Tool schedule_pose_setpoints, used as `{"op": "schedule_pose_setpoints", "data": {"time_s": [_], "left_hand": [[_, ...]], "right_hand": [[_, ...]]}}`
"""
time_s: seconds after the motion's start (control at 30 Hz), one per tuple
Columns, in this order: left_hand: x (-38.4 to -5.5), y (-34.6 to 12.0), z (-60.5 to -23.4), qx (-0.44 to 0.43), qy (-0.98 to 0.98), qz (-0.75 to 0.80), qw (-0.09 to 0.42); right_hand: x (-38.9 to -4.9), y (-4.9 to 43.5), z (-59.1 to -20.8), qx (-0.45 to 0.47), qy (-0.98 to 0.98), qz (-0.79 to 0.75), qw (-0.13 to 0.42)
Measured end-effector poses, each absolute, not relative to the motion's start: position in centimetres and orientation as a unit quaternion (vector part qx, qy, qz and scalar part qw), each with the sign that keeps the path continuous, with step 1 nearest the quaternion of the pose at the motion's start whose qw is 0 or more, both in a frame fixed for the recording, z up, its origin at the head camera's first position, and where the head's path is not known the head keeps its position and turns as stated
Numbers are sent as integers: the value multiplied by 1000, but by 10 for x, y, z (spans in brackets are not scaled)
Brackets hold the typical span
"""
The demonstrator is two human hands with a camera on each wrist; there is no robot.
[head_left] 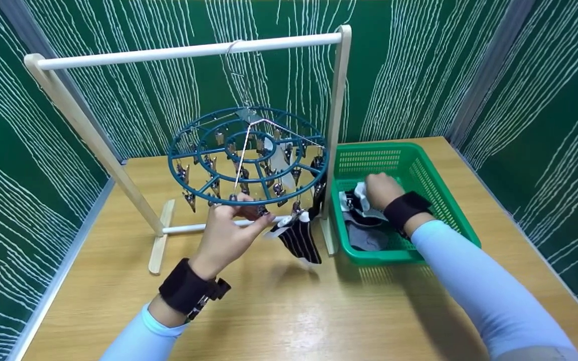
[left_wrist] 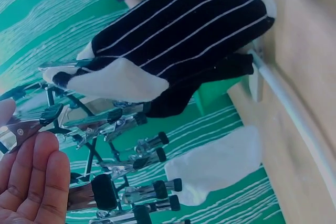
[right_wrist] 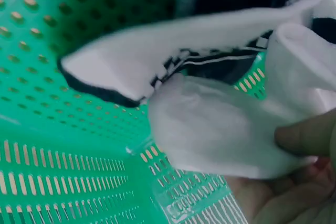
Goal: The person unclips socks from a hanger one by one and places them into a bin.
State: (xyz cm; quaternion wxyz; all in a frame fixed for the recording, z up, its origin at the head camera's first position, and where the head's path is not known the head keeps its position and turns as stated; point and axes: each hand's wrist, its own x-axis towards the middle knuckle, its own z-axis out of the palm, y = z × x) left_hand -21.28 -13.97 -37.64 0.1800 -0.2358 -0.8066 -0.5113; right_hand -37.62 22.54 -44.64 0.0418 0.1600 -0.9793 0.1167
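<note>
My left hand (head_left: 225, 243) pinches a metal clip (left_wrist: 32, 124) at the near edge of the round blue-green clip hanger (head_left: 249, 180). Beside it a black sock with white stripes (head_left: 299, 240) hangs from the hanger; its white end shows close in the left wrist view. A white sock (left_wrist: 215, 166) hangs farther back among the clips. Down in the green basket (head_left: 364, 258), my right hand (head_left: 383, 191) grips a white sock (right_wrist: 215, 129) between thumb and fingers. Against that sock lies a white and black patterned sock (right_wrist: 115, 61).
The hanger hooks over the white bar (head_left: 183, 52) of a wooden rack (head_left: 93, 135). The basket stands right of the rack's post (head_left: 338, 100). A grey sock (head_left: 367, 236) lies in the basket. Several unused clips dangle from the rings. Green patterned walls surround the table (head_left: 269, 311).
</note>
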Motion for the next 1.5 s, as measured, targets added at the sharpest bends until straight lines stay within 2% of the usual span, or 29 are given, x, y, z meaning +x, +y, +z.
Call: {"op": "schedule_pose_setpoints", "data": {"time_s": [0.33,0.43,0.57,0.7,1.17,1.5], "left_hand": [[-212,-140,-375,-233,-808,-513,172],[-211,-139,-376,-230,-810,-511,174],[-211,-140,-376,-227,-811,-509,177],[-210,-140,-376,-228,-810,-510,178],[-209,-141,-376,-226,-810,-513,170],[-210,-141,-377,-229,-813,-504,180]], "right_hand": [[-375,223,-458,188,-975,102,-53],[-372,223,-456,215,-970,99,-56],[-370,226,-451,242,-964,104,-45],[-370,226,-440,230,-963,136,-45],[-346,213,-379,238,-948,210,-9],[-320,205,-345,266,-933,233,59]]}}
